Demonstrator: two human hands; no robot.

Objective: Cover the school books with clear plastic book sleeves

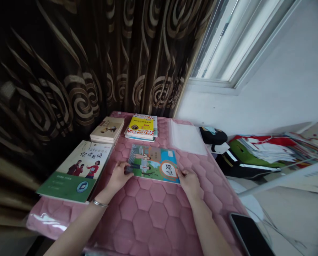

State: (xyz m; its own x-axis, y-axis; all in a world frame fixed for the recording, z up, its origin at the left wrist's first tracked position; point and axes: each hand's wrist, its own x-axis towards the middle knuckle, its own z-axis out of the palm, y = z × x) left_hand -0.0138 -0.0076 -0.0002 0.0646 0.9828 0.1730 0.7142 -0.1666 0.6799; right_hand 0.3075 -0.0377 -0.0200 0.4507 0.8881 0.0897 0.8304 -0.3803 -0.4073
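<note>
A textbook (151,164) with a colourful picture cover lies sideways on the pink padded table cover (150,217). My left hand (119,176), with a silver bangle at the wrist, grips its left edge between thumb and curled fingers. At the opposite edge, my right hand (188,182) pinches the same textbook close to its lower right corner. Left of my left hand is a large green and cream book (76,170). Beyond the textbook sits a small stack of books with a yellow cover (142,125) on top.
A stack of tan books (107,129) stands at the back left, against the dark curtain (137,57). Clear plastic sheets (188,138) lie at the back right. Off the right side are a phone (251,234), a black and green bag (244,160) and piled papers (270,151).
</note>
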